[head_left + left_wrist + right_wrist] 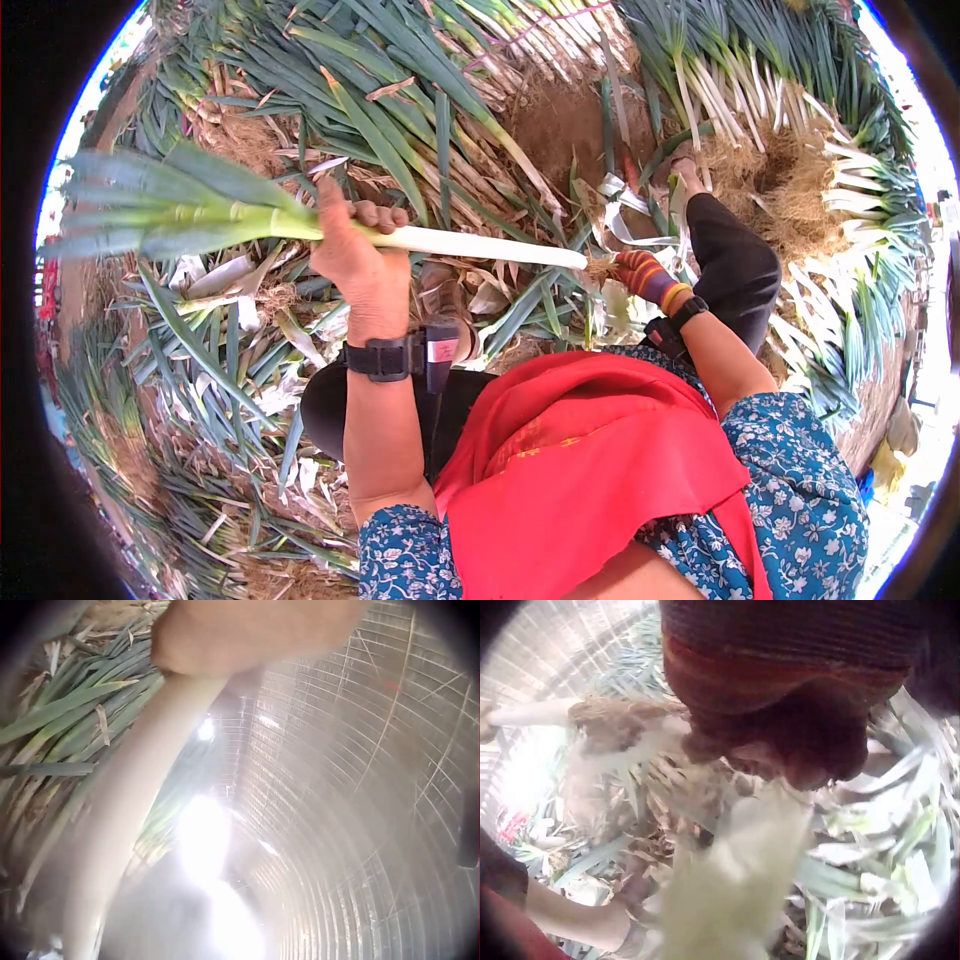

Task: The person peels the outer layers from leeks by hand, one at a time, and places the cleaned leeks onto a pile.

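A leek (pixel 480 245) with a long white shaft lies across the front of the body, its green leaves (pixel 190 205) fanning to the left. My bare left hand (pixel 358 255) grips it where white turns to green; in the left wrist view the shaft (pixel 135 795) runs down from the fist. At the root end is my right hand (pixel 645 278) in a striped knit glove, fingers curled beside the brown roots (pixel 615 724). A pale, blurred strip of leaf (pixel 735 877) hangs from the gloved fingers in the right wrist view.
Heaps of leeks (pixel 400 110) spread ahead and to the left. Bundled leeks (pixel 740 90) with roots showing curve round the right side. Peeled leaves (pixel 240 290) litter the ground near the shoe (pixel 445 300). A red cloth (pixel 600 450) covers the person's front.
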Tool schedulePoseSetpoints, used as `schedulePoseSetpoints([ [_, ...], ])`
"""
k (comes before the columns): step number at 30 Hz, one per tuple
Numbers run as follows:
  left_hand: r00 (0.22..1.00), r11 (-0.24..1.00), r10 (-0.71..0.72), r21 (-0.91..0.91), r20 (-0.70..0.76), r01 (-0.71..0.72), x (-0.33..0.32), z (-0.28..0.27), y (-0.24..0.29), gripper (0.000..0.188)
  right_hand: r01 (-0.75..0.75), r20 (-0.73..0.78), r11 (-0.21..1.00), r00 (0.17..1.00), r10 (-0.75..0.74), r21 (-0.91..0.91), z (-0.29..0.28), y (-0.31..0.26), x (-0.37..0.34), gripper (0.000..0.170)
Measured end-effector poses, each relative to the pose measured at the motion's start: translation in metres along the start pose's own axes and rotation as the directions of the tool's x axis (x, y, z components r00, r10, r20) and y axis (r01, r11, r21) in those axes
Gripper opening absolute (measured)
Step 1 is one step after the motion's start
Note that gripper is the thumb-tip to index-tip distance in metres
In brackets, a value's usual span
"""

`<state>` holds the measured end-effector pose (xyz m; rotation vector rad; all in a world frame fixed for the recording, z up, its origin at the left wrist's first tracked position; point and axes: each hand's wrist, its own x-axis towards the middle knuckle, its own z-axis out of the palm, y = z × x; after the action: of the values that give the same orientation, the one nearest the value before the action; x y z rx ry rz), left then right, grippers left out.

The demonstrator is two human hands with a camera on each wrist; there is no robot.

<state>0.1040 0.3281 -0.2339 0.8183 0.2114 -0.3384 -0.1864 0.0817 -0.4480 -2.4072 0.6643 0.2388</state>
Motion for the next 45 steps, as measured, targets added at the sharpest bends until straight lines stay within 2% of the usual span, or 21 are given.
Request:
schedulePoseSetpoints([
  [2,0.995,0.991,0.098,0.096,-0.026,-0.095,-0.006,0.007,0.011,0.033,0.028,0.103,0.918,0.995,0.013,-0.395,0.011,0.034,-0.021,0.014],
  [4,0.989,0.981,0.142,0.126,0.031,-0.145,0.007,-0.003,0.053,0.032,-0.124,0.093,0.958,0.984,0.153,-0.257,0.018,0.089,-0.034,0.023],
  [6,0.978,0.964,0.185,0.176,0.093,-0.199,0.017,-0.009,0.065,0.030,-0.171,-0.022,0.985,0.985,0.171,0.008,-0.017,0.032,-0.032,0.034],
  [8,0.975,0.974,0.220,0.070,-0.038,-0.217,0.023,-0.009,0.058,0.024,-0.226,0.002,0.964,0.974,0.229,-0.142,-0.036,-0.028,-0.024,0.037],
  [12,0.961,0.972,0.229,0.086,-0.157,-0.218,0.013,0.004,0.029,0.020,0.130,0.315,0.986,0.944,-0.092,-0.102,-0.030,-0.063,-0.019,0.064],
  [13,0.967,0.979,0.204,0.060,-0.151,-0.197,0.018,-0.003,0.027,0.017,0.104,0.395,0.975,0.918,-0.019,-0.195,-0.043,-0.073,-0.011,0.084],
  [16,0.936,0.974,0.228,0.057,-0.267,-0.221,0.022,-0.005,0.024,0.015,-0.099,-0.070,0.971,0.994,0.086,-0.219,-0.039,-0.013,0.033,0.067],
  [18,0.947,0.978,0.210,0.038,-0.242,-0.207,0.028,-0.008,0.017,0.015,0.149,-0.656,0.988,0.750,-0.083,0.045,-0.083,-0.081,0.014,0.049],
  [20,0.960,0.983,0.184,0.011,-0.211,-0.185,0.026,-0.004,0.012,0.015,0.401,-0.699,0.916,0.663,-0.268,0.029,-0.109,-0.148,-0.001,0.040],
  [22,0.969,0.991,0.127,-0.016,-0.211,-0.133,0.017,0.009,0.004,0.017,0.409,-0.637,0.842,0.555,-0.535,-0.351,-0.108,-0.202,-0.002,0.038],
  [25,0.989,0.992,0.110,-0.052,-0.097,-0.115,0.007,0.016,-0.004,0.019,0.464,-0.659,0.854,0.570,-0.490,-0.234,-0.071,-0.223,0.011,0.036],
  [27,0.997,0.996,0.070,-0.056,-0.043,-0.072,0.001,0.019,-0.004,0.021,0.144,-0.503,0.985,0.861,-0.079,0.091,-0.036,-0.209,0.033,0.035],
  [28,0.999,0.998,0.042,-0.037,-0.002,-0.042,-0.002,0.017,-0.003,0.022,0.146,-0.492,0.985,0.867,-0.080,0.096,-0.030,-0.203,0.042,0.035],
  [30,0.998,0.999,0.032,0.021,0.050,-0.033,0.001,0.011,-0.006,0.026,0.443,-0.089,0.895,0.895,-0.438,0.052,-0.026,-0.188,0.062,0.035],
  [34,0.980,0.996,0.052,0.061,0.194,-0.065,-0.012,0.016,0.003,0.031,0.364,-0.019,0.864,0.918,-0.395,-0.348,0.004,-0.172,0.067,0.020],
  [37,0.963,0.993,0.075,0.071,0.258,-0.097,-0.005,0.015,0.011,0.034,0.409,-0.308,0.905,0.881,-0.359,0.115,0.015,-0.137,0.055,0.022],
  [38,0.967,0.987,0.054,0.136,0.249,-0.090,-0.008,0.017,0.011,0.032,0.251,-0.249,0.808,0.959,-0.133,0.533,0.009,-0.140,0.045,0.025],
  [40,0.977,0.988,0.051,0.129,0.208,-0.079,-0.005,0.019,0.004,0.030,0.043,-0.134,0.663,0.987,0.088,0.748,-0.035,-0.165,0.012,0.028],
  [42,0.983,0.992,0.026,0.114,0.180,-0.048,-0.003,0.023,0.002,0.030,0.484,-0.329,0.864,0.845,-0.421,0.140,-0.073,-0.189,-0.010,0.042],
  [43,0.990,0.995,0.014,0.099,0.142,-0.028,-0.003,0.025,0.001,0.030,0.354,-0.314,0.932,0.896,-0.314,0.077,-0.074,-0.196,-0.016,0.046],
  [45,0.992,0.994,0.026,0.098,0.121,-0.038,-0.004,0.031,-0.003,0.030,0.549,-0.497,0.829,0.693,-0.522,-0.105,-0.081,-0.219,-0.016,0.047],
])
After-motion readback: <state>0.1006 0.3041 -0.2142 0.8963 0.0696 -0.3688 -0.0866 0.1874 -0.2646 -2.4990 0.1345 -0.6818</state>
